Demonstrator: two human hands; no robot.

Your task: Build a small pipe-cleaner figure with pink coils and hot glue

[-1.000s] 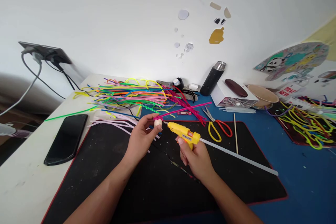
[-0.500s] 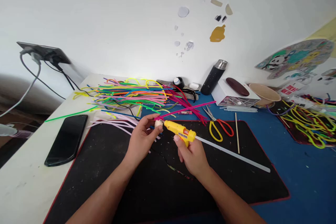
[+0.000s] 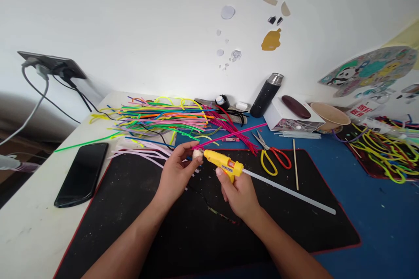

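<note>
Glue gun (image 3: 225,165) nozzle contact too small to tell; forearms (image 3: 131,239) cut off.

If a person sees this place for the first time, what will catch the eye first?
Probably the yellow glue gun in the right hand, its nozzle at the small pale piece in the left hand. Next, the heap of bright craft stems behind the black mat, with open scissors at the right.
</note>
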